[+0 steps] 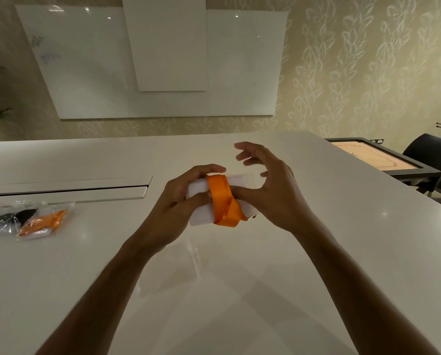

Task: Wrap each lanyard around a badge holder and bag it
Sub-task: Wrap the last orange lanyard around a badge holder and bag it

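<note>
Above the white table, my left hand grips a clear-white badge holder by its left end. An orange lanyard is wound several times around the holder's middle, and its small metal clip sticks out at the lower right. My right hand is at the holder's right side with its thumb pressed on the orange band. Its other fingers are spread apart above the holder. A clear empty bag lies flat on the table just below my hands.
At the left lie clear bags holding wrapped lanyards, one orange and others black. A long cable slot with a lid runs across the table's left. Off the right edge stand a carrom board and black chairs.
</note>
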{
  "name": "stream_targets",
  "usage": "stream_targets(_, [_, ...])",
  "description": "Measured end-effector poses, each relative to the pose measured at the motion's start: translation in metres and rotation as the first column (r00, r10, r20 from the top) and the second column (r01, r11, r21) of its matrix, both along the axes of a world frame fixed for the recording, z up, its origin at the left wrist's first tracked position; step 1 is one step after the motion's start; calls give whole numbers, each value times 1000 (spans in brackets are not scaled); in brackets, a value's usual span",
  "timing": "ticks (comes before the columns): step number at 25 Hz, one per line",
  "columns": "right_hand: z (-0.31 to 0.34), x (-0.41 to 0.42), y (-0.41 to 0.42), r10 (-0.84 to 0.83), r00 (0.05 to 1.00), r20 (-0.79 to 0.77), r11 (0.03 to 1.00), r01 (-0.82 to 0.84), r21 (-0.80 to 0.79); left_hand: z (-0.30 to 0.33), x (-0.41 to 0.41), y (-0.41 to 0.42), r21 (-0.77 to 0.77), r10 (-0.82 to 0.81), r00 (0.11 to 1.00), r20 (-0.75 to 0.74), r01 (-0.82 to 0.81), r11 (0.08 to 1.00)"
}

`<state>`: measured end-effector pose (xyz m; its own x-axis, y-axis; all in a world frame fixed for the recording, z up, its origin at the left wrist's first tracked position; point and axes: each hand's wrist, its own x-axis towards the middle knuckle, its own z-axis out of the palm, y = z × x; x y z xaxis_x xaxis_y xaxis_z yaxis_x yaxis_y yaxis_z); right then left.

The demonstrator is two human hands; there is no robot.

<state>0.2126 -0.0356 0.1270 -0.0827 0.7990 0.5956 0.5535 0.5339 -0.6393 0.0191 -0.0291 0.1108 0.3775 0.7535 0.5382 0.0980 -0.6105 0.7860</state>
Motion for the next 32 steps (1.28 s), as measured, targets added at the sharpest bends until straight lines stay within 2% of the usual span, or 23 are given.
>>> stream_targets(2, [-2,1,3,22,996,-85,996,-29,-83,0,1,-1,-53,-32,999,-5,32,998])
stream_targets(5, [-5,1,4,26,994,-105,989,-41,-139,1,4,-2,-93,0,1000,-13,-1,996])
stream_targets(11, [-3,1,6,57,985,-164,994,-71,-79,4,7,-1,-220,33,996,83,-14,975])
stream_targets(14, [-5,2,7,77,982,-175,994,-89,-61,4,8,-1,-257,67,995,70,-47,965])
stream_targets(17, [-7,1,8,86,991,-106,995,-91,-43,4,5,0,-228,115,992,56,-99,969])
stream_targets(22, [-3,2,3,298,950,-95,932,-311,-184,9,-2,2,-136,214,975,59,-205,969])
stream_targets(24, [-5,-3,-3,257,963,88,956,-240,-167,8,-2,1,-109,251,967,48,-244,964])
stream_targets(26, [-8,-8,-6,149,929,339,989,-141,-49,7,-3,3,-78,303,952,37,-300,951])
stream_targets(27, [-9,-10,-6,100,910,403,993,-114,13,7,-4,4,-55,330,943,35,-328,943])
stream_targets(30, [-8,-9,-7,23,920,392,992,-70,106,6,-6,7,12,402,913,66,-403,915])
stream_targets(32, [-9,-10,-8,2,908,418,990,-61,128,5,-8,7,68,476,879,30,-477,876])
